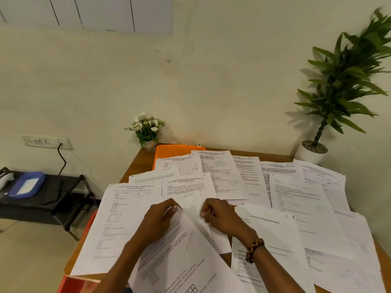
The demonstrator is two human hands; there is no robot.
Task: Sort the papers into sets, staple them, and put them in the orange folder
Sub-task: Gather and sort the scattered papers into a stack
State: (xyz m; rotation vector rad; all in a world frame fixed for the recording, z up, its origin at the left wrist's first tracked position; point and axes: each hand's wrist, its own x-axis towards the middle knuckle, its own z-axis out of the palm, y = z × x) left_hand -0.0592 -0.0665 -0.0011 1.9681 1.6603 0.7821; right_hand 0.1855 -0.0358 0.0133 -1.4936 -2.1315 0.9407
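Many printed white sheets (228,176) lie spread and overlapping across a wooden table (137,163). The orange folder (171,151) lies at the table's far edge, partly under sheets. My left hand (158,218) pinches the top corner of a tilted sheet (182,256) in front of me. My right hand (220,216), with a bead bracelet on its wrist, grips the edge of a sheet (198,205) right beside the left hand. No stapler is in view.
A small pot of white flowers (148,132) stands at the table's far left corner. A tall green plant in a white pot (313,151) is at the far right. A black rack with a blue device (27,185) stands left of the table.
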